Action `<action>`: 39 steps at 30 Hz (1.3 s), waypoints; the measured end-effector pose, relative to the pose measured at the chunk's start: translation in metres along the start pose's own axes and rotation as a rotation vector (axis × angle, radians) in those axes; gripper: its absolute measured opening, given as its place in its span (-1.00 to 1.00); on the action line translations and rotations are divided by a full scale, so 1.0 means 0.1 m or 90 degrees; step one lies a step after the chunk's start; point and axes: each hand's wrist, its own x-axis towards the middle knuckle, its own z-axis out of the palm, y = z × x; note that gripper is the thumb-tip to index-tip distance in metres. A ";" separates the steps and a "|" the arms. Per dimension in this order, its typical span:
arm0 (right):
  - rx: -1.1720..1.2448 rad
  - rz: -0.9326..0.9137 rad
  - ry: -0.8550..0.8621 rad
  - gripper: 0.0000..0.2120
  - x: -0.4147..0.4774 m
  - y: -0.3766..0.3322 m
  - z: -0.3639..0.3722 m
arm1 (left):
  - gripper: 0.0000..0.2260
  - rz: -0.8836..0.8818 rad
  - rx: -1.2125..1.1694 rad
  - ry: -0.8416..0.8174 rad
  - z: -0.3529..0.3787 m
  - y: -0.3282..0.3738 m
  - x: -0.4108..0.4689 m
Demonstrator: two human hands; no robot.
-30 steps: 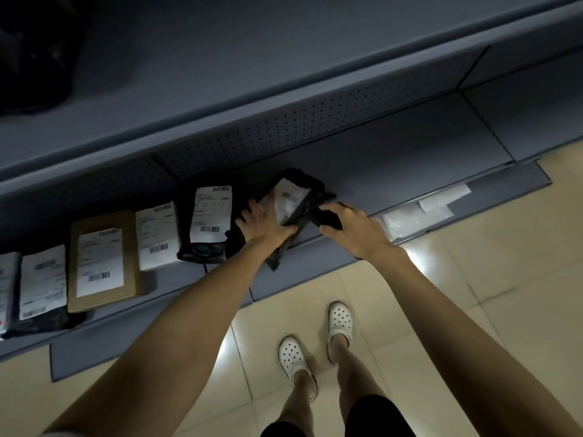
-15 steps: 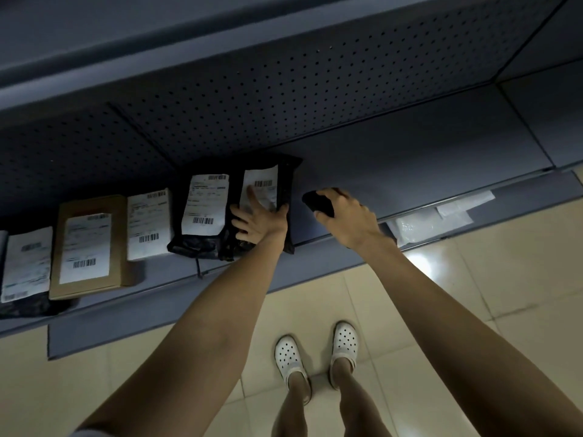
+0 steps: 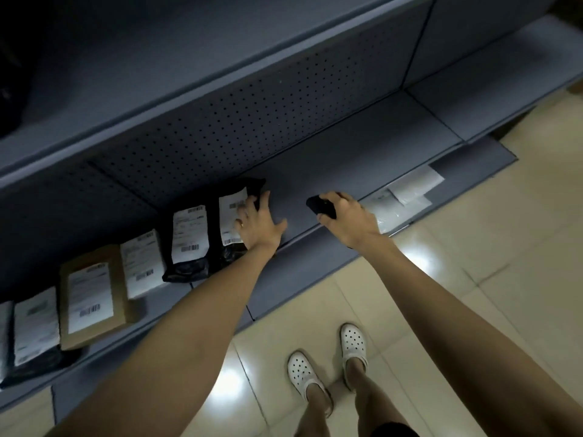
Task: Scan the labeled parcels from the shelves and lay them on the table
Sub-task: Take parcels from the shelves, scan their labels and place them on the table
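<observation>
Scanning step in hand. Left hand (image 3: 259,227) fingers lie spread flat on the black parcel (image 3: 249,186), frame centre; right hand (image 3: 351,220) fingers grip a dark handheld device (image 3: 319,205). Next move, by judgement: aim the device at the label (image 3: 229,212).

Both bare forearms extend from the bottom edge toward mid-frame, the left from the lower left corner, the right from the lower right. Left hand (image 3: 258,223) just left of centre: palm down, fingers straight and spread, thumb splayed to the right, fingertips lying on a black parcel (image 3: 228,216). Right hand (image 3: 351,217) right of centre: knuckles up, wrist straight, fingers curled round a black handheld device (image 3: 319,207).
</observation>
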 end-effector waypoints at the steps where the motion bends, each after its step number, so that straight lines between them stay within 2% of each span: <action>1: 0.008 0.015 0.008 -0.52 -0.12 0.06 -0.04 | -0.30 0.050 0.019 0.010 -0.04 0.09 -0.07; 5: 0.021 0.078 0.051 -0.51 -0.58 0.42 -0.32 | -0.33 0.206 0.068 0.034 -0.20 0.62 -0.30; 12: 0.041 0.183 0.202 -0.53 -1.42 1.39 -1.24 | -0.32 0.470 0.122 0.067 -0.41 2.17 -0.87; 21: 0.091 0.326 0.382 -0.54 -2.83 3.31 -2.46 | -0.37 0.723 0.109 0.097 -0.18 4.64 -2.22; 25: 0.101 0.389 0.487 -0.55 -3.49 4.02 -2.78 | -0.40 0.799 0.054 0.066 0.07 5.56 -2.91; 30: 0.089 0.480 0.535 -0.57 -4.07 4.63 -2.89 | -0.42 0.902 0.046 0.039 0.37 6.32 -3.56; 36: 0.105 0.499 0.567 -0.56 -4.08 5.14 -3.14 | -0.44 0.952 -0.004 0.023 0.56 7.07 -3.75; 39: 0.082 0.495 0.591 -0.57 -3.92 5.41 -3.49 | -0.44 0.966 -0.046 0.051 0.57 7.60 -3.67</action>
